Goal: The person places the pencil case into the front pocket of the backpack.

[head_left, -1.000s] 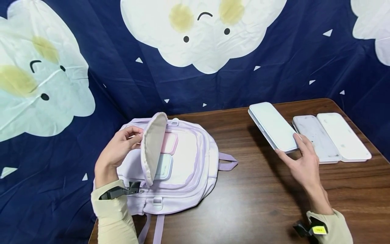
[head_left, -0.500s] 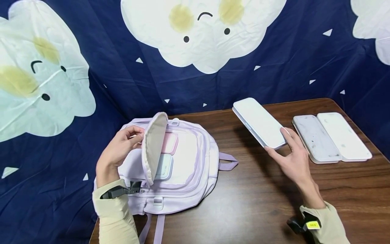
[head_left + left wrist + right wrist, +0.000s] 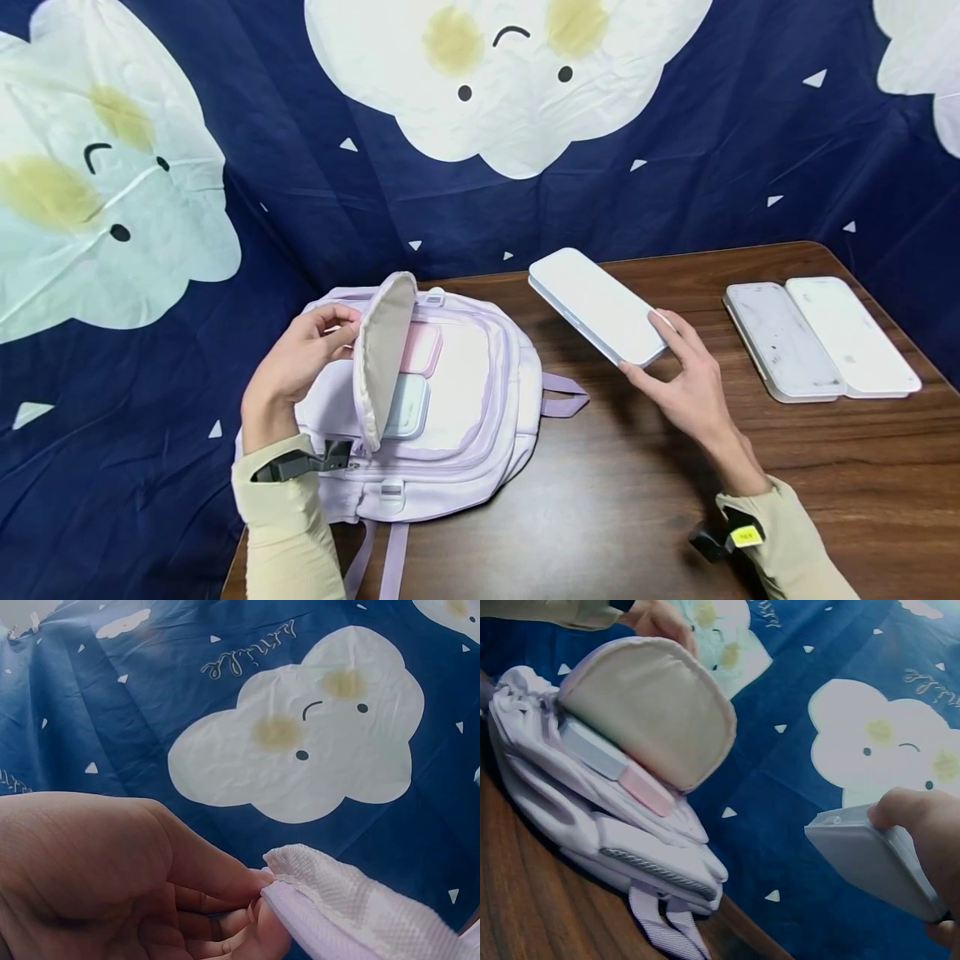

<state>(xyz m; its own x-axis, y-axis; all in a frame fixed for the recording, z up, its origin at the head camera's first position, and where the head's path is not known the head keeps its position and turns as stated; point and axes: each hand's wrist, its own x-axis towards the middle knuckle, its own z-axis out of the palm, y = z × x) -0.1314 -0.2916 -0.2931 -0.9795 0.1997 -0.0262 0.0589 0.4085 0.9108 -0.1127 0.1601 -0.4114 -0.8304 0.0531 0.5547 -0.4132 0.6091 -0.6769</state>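
A lilac backpack (image 3: 450, 487) lies on the table with its front pocket unzipped. My left hand (image 3: 288, 367) pinches the edge of the pocket flap (image 3: 386, 358) between thumb and fingers, holding it raised. Under the flap, a pink case (image 3: 422, 348) and a light blue case (image 3: 408, 407) lie in the pocket, partly hidden. My right hand (image 3: 693, 383) grips a flat white box (image 3: 596, 304) with rounded corners by its near end. The box is tilted, held above the table to the right of the backpack; its lower side shows in the right wrist view.
At the table's right side lie a scuffed grey flat case (image 3: 783, 342) and a white one (image 3: 855, 337), side by side. The backpack's top loop (image 3: 564, 396) points right across the wooden table (image 3: 600, 517). A navy cloth (image 3: 300, 167) with clouds hangs behind.
My right hand has carried the white box leftward, nearer the backpack and away from the two flat cases. My left hand keeps the flap raised in about the same place.
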